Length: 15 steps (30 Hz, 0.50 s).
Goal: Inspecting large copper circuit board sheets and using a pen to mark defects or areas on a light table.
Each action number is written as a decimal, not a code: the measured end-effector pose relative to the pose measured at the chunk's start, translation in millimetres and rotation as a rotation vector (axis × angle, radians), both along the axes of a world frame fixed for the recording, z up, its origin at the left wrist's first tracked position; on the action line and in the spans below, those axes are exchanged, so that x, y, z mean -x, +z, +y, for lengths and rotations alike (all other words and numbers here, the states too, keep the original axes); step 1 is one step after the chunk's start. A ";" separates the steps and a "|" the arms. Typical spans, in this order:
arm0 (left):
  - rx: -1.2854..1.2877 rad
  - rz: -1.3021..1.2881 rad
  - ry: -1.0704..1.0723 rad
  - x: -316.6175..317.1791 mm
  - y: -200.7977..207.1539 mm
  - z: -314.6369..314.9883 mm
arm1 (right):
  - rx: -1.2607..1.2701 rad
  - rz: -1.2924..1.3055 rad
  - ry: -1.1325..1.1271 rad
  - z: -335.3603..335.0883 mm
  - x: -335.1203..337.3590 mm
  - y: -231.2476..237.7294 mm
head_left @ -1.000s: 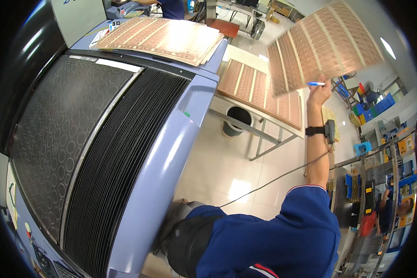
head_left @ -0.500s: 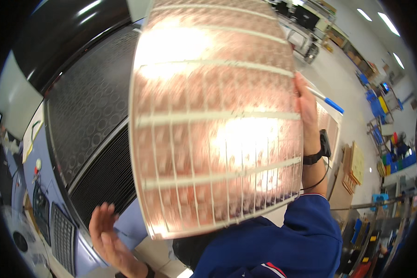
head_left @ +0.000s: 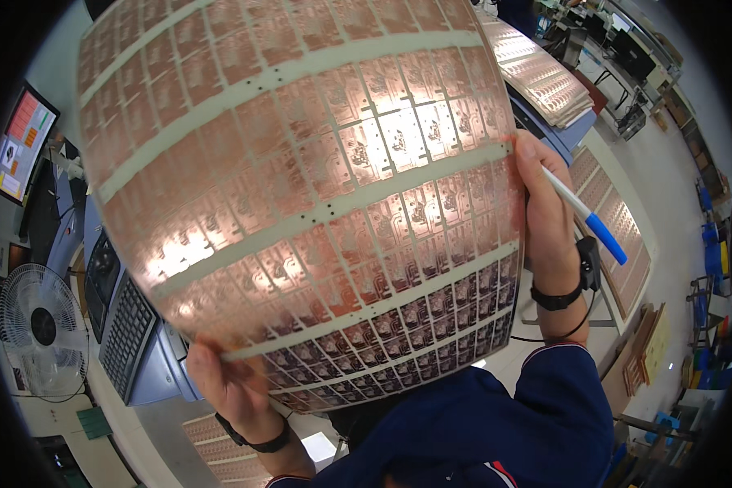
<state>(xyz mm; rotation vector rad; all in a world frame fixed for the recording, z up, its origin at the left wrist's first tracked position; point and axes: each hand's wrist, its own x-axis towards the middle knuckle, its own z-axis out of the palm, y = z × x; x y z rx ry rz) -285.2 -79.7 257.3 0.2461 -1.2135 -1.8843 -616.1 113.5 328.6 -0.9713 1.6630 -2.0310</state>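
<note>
Head view has us holding a copper-coloured panel [head_left: 317, 203] up in front of our body, tilted, its face patterned with rows of small circuits between pale strips. Beyond its upper right edge, a stack of similar panels [head_left: 545, 69] lies on a blue surface. To the left stand a fan [head_left: 45, 321] and a lit monitor [head_left: 26, 142], with a keyboard [head_left: 128, 337] near the fan. Our right hand [head_left: 549, 207] grips the panel's right edge, and our left hand [head_left: 236, 390] holds its lower left corner. From our right hand juts a white pen [head_left: 581, 203] with a blue cap.
</note>
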 end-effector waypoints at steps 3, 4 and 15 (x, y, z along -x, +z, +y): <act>-0.156 0.171 0.251 -6.3 6.1 15.5 | 0.035 -0.032 -0.002 7.4 6.4 -2.1; -0.146 0.294 0.175 -10.5 7.7 15.1 | -0.018 -0.042 -0.121 13.2 7.9 -7.5; 0.006 0.082 0.296 17.6 -8.1 88.8 | 0.113 -0.569 0.063 30.6 -93.4 -86.0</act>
